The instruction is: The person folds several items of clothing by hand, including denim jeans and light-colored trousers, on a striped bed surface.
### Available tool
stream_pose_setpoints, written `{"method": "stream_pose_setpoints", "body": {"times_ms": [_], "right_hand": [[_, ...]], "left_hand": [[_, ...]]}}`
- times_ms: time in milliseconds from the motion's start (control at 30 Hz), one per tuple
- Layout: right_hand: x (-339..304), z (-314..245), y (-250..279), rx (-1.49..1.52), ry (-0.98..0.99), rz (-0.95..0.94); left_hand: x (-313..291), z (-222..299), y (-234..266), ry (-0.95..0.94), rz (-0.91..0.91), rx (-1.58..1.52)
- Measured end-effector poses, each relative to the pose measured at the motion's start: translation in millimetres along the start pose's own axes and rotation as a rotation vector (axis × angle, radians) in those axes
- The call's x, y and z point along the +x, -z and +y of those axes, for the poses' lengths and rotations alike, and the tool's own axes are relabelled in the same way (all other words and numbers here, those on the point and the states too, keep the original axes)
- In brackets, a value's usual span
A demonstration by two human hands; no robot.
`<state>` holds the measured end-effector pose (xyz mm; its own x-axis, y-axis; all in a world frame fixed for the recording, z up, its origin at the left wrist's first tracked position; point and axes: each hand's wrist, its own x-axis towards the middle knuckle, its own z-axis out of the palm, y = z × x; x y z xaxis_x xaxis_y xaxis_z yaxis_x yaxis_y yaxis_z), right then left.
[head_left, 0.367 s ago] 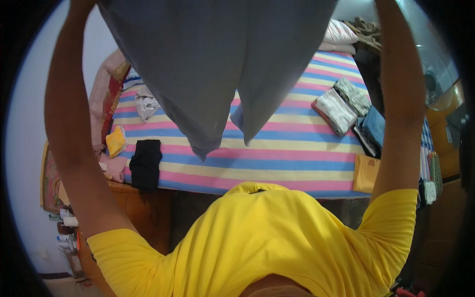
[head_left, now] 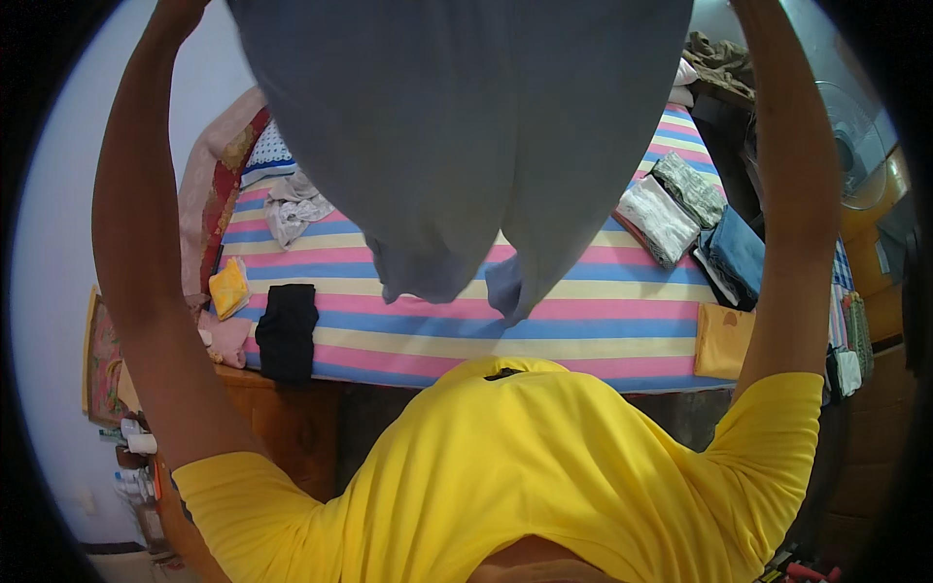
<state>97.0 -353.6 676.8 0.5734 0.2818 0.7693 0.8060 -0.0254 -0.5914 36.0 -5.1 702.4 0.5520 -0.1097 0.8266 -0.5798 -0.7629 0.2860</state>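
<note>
A pair of grey trousers (head_left: pixel 418 136) hangs in front of me over the bed, its two legs pointing down and their hems loose in the air. Both my arms are raised wide on either side of it. At the upper left edge only the lower part of my left hand (head_left: pixel 185 8) shows, closed at the trousers' upper corner; its fingertips are cut off. My right forearm (head_left: pixel 792 126) runs up past the top edge, so the right hand is out of sight. The trousers' waist is also beyond the frame.
Below is a bed with a striped sheet (head_left: pixel 437 335). Folded clothes (head_left: pixel 659 222) lie at its right, beside folded jeans (head_left: pixel 734 251) and an orange garment (head_left: pixel 724 340). At left are black folded cloth (head_left: pixel 287 332), a yellow cloth (head_left: pixel 229 289) and a crumpled pale garment (head_left: pixel 294 208). A fan (head_left: pixel 855 146) stands far right.
The trousers have swung and shifted to the right, their hems fluttering and curling. My arms stay raised, with the left one a little further right.
</note>
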Motion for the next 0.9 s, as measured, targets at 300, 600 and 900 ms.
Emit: {"method": "stream_pose_setpoints", "body": {"times_ms": [300,600,900], "right_hand": [[-2.3,41.3,12.3,-0.022,-0.022,-0.147],[-30.9,10.0,-15.1,-0.751,-0.428,-0.620],[-30.7,62.2,23.5,-0.750,-0.311,-0.126]], "left_hand": [[-17.5,9.6,-25.8,-0.305,-0.539,0.255],[-14.8,-8.0,-40.5,-0.131,-0.679,0.526],[-20.1,-33.0,-48.6,0.046,-0.578,0.128]]}}
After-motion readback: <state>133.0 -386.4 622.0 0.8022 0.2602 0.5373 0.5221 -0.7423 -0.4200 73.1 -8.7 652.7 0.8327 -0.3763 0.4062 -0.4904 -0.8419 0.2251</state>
